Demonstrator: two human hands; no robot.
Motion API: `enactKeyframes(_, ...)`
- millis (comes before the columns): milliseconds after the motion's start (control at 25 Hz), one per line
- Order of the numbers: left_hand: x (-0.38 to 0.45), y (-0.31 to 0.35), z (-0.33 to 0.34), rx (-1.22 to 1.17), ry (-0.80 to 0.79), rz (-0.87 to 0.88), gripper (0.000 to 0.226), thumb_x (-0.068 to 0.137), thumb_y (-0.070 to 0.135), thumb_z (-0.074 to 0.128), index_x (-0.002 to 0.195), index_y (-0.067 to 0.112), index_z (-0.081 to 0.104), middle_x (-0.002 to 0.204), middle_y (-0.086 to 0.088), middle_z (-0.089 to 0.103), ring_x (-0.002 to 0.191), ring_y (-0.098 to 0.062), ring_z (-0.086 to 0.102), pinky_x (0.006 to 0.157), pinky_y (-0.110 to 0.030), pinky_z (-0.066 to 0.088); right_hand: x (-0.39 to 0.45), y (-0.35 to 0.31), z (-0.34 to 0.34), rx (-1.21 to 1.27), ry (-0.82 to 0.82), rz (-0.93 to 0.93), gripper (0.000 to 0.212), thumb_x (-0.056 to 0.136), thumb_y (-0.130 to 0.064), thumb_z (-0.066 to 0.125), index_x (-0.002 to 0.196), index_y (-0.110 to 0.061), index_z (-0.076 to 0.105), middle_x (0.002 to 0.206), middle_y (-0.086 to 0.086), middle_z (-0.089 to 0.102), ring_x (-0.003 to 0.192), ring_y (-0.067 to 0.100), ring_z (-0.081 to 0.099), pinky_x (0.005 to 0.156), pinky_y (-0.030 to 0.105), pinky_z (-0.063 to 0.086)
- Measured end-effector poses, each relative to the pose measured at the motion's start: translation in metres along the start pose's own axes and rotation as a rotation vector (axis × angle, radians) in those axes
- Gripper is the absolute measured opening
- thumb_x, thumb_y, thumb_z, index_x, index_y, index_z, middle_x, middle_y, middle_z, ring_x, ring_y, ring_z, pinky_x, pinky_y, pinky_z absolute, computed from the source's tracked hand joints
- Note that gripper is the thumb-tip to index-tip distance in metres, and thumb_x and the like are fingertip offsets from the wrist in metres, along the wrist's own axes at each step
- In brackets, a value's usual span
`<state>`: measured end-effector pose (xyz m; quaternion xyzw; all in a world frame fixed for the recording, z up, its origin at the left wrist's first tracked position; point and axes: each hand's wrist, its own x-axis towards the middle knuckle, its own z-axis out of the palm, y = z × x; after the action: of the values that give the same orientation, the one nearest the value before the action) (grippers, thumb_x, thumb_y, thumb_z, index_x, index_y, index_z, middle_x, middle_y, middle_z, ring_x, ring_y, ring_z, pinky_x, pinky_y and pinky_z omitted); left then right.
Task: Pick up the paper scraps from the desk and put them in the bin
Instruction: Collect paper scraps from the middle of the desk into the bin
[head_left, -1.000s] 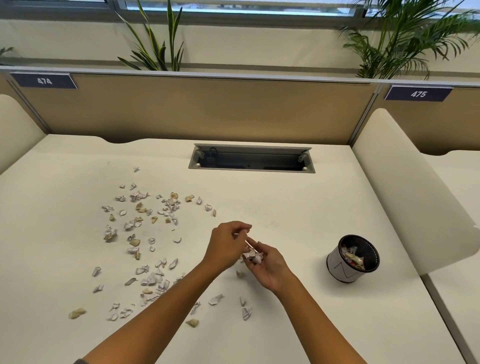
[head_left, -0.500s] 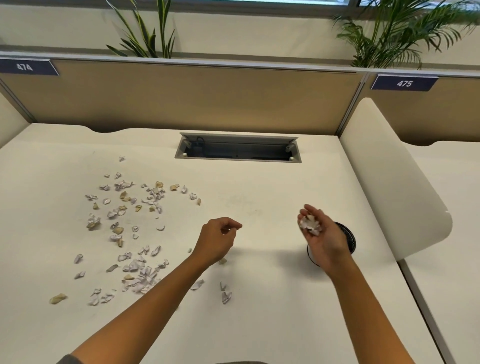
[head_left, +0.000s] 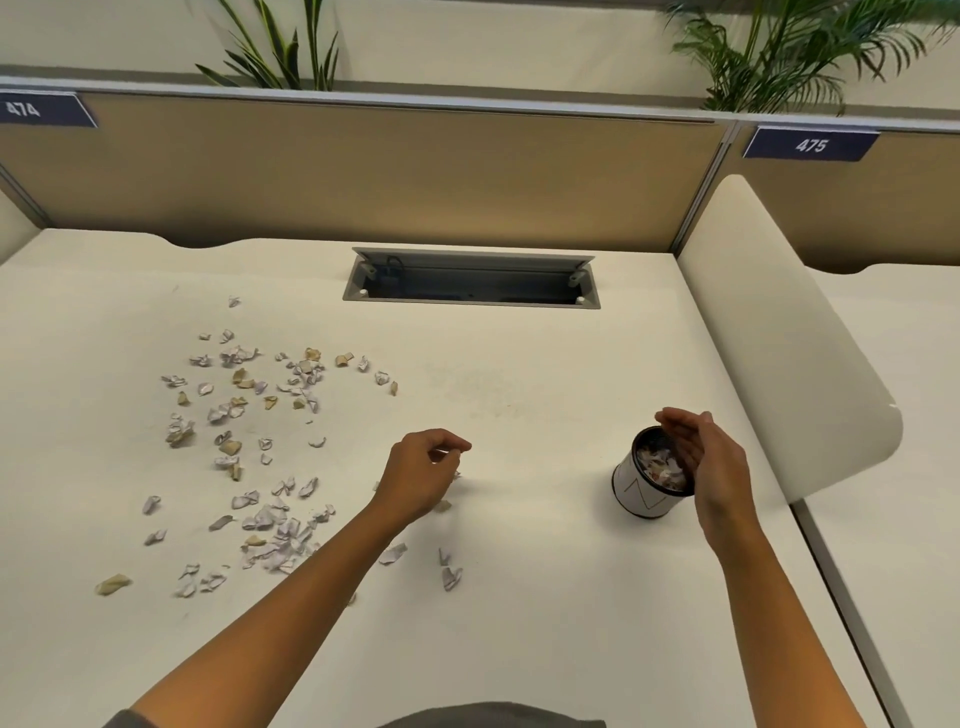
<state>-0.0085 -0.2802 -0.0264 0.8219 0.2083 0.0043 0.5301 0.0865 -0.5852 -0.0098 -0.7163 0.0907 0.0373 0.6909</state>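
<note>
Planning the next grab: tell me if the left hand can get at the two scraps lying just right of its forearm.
Probably yes. The left hand hovers just beyond those two scraps, with bare desk around them and nothing lying between.

Open-plan office: numbered partition panels (head_left: 363, 171), desk (head_left: 519, 597) with cable hatch (head_left: 470, 280), potted plants (head_left: 769, 52) behind.
</note>
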Motion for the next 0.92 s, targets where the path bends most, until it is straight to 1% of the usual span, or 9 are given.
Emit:
enactKeyframes(80, 0.003, -0.008, -0.008, 0.057, -0.004, 0.025, 0.023, 0.092, 0.011, 0.055, 0.093, 0.024, 0.074, 0.093, 0.012, 0.071, 0.083, 0.001, 0.064, 0.068, -0.007, 0.046, -0.006, 0.002, 0.006, -0.02, 0.04, -0.024, 0.038, 0.103, -0.03, 0.037, 0.103, -0.018, 0.074, 0.111, -0.003, 0.074, 0.112, 0.013, 0.065, 0.105, 0.035, 0.045)
enactKeyframes(200, 0.008, -0.023, -0.019, 0.204, -0.076, 0.062, 0.02, 0.092, 0.014, 0.055, 0.1, 0.022, 0.072, 0.108, 0.01, 0.068, 0.104, -0.004, 0.06, 0.089, -0.018, 0.043, -0.018, 0.002, 0.029, -0.068, 0.065, -0.126, 0.029, 0.101, -0.022, 0.043, 0.102, -0.023, 0.073, 0.107, -0.01, 0.073, 0.11, 0.007, 0.064, 0.1, 0.03, 0.047)
enactKeyframes(360, 0.014, -0.048, -0.037, 0.444, -0.147, 0.18, 0.027, 0.093, 0.018, 0.055, 0.119, 0.02, 0.063, 0.128, 0.003, 0.059, 0.122, -0.015, 0.052, 0.1, -0.023, 0.036, -0.033, 0.008, 0.081, -0.074, -0.041, -0.183, 0.02, 0.098, -0.01, 0.053, 0.101, -0.021, 0.069, 0.102, -0.006, 0.072, 0.103, 0.011, 0.064, 0.091, 0.03, 0.05)
enactKeyframes(480, 0.022, -0.069, -0.058, 0.739, -0.123, 0.181, 0.041, 0.096, 0.02, 0.048, 0.136, 0.024, 0.05, 0.151, -0.002, 0.039, 0.144, -0.022, 0.026, 0.12, -0.042, 0.016, -0.049, 0.023, 0.122, -0.218, -0.183, -0.123, 0.016, 0.094, -0.013, 0.061, 0.102, -0.026, 0.068, 0.103, -0.006, 0.072, 0.099, 0.007, 0.065, 0.087, 0.026, 0.051)
enactKeyframes(560, 0.022, -0.085, -0.076, 0.835, -0.136, 0.146, 0.045, 0.098, 0.025, 0.044, 0.142, 0.028, 0.042, 0.158, -0.001, 0.025, 0.15, -0.024, 0.011, 0.121, -0.049, 0.005, -0.06, 0.039, 0.145, -0.378, -0.31, -0.058, 0.017, 0.092, -0.02, 0.065, 0.107, -0.028, 0.065, 0.109, -0.012, 0.069, 0.099, 0.002, 0.063, 0.083, 0.018, 0.05)
enactKeyframes(640, 0.023, -0.1, -0.098, 0.841, -0.205, 0.167, 0.045, 0.099, 0.032, 0.044, 0.143, 0.032, 0.04, 0.16, -0.001, 0.02, 0.15, -0.024, 0.007, 0.121, -0.048, 0.007, -0.07, 0.057, 0.166, -0.557, -0.416, 0.038, 0.032, 0.089, -0.03, 0.069, 0.12, -0.026, 0.058, 0.121, -0.009, 0.058, 0.105, 0.009, 0.06, 0.084, 0.018, 0.046)
enactKeyframes(760, 0.026, -0.112, -0.133, 0.846, -0.326, 0.245, 0.049, 0.097, 0.042, 0.049, 0.144, 0.034, 0.039, 0.16, 0.0, 0.02, 0.15, -0.022, 0.01, 0.122, -0.041, 0.012, -0.08, 0.077, 0.191, -0.735, -0.441, 0.076, 0.061, 0.084, -0.036, 0.074, 0.135, -0.022, 0.045, 0.13, 0.0, 0.039, 0.113, 0.018, 0.052, 0.097, 0.031, 0.045)
enactKeyframes(840, 0.028, -0.116, -0.152, 0.848, -0.377, 0.244, 0.055, 0.093, 0.052, 0.052, 0.144, 0.038, 0.038, 0.159, 0.002, 0.022, 0.15, -0.019, 0.011, 0.122, -0.043, 0.007, -0.082, 0.082, 0.205, -0.752, -0.412, 0.029, 0.067, 0.081, -0.037, 0.076, 0.137, -0.021, 0.043, 0.132, 0.001, 0.036, 0.117, 0.021, 0.051, 0.1, 0.035, 0.046)
enactKeyframes(920, 0.027, -0.12, -0.165, 0.889, -0.416, 0.225, 0.063, 0.086, 0.066, 0.05, 0.143, 0.043, 0.037, 0.158, 0.005, 0.025, 0.15, -0.016, 0.007, 0.121, -0.05, -0.003, -0.083, 0.084, 0.218, -0.769, -0.404, -0.008, 0.071, 0.077, -0.04, 0.079, 0.136, -0.021, 0.044, 0.131, 0.001, 0.036, 0.116, 0.021, 0.051, 0.098, 0.034, 0.047)
